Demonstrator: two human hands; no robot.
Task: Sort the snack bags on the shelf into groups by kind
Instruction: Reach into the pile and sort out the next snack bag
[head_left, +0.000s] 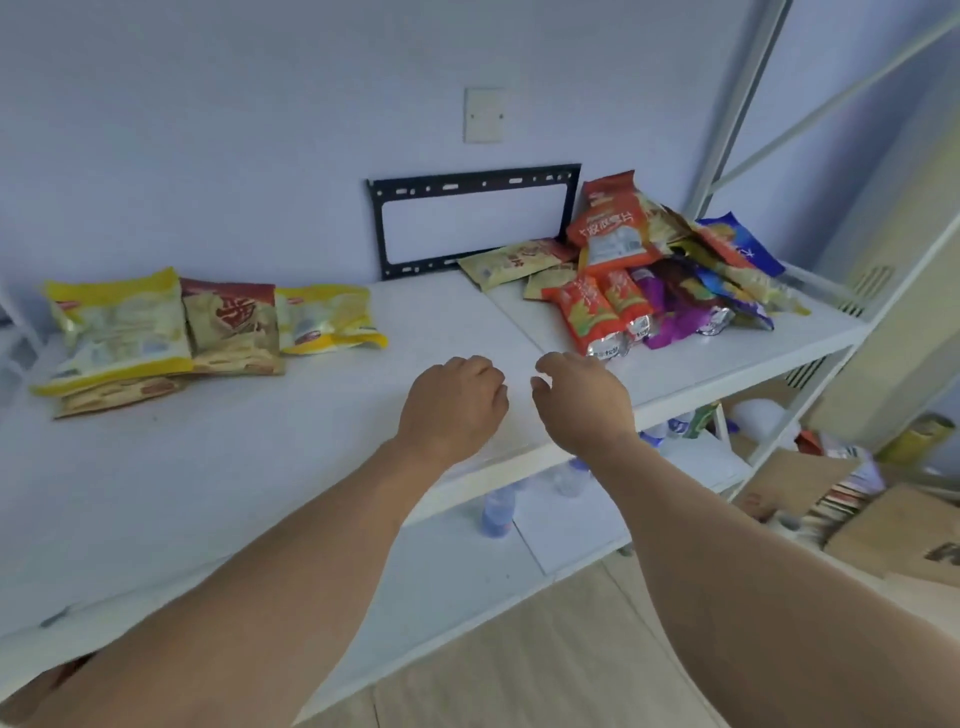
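Observation:
On the white shelf (218, 467), a mixed pile of snack bags (670, 270) lies at the right, with an orange bag (615, 228) on top and two small orange bags (597, 314) at its front. At the left lie yellow bags (119, 327) (327, 319) with a beige and red bag (231, 325) between them. My left hand (452, 402) and my right hand (579, 397) hover side by side over the shelf's middle. Their fingers are loosely curled and hold nothing. My right hand is just in front of the small orange bags.
A black metal bracket (467, 223) leans against the wall behind the shelf. White shelf posts (737, 104) rise at the right. Water bottles (498, 509) stand on the lower shelf. Cardboard boxes (883, 525) sit on the floor at the right.

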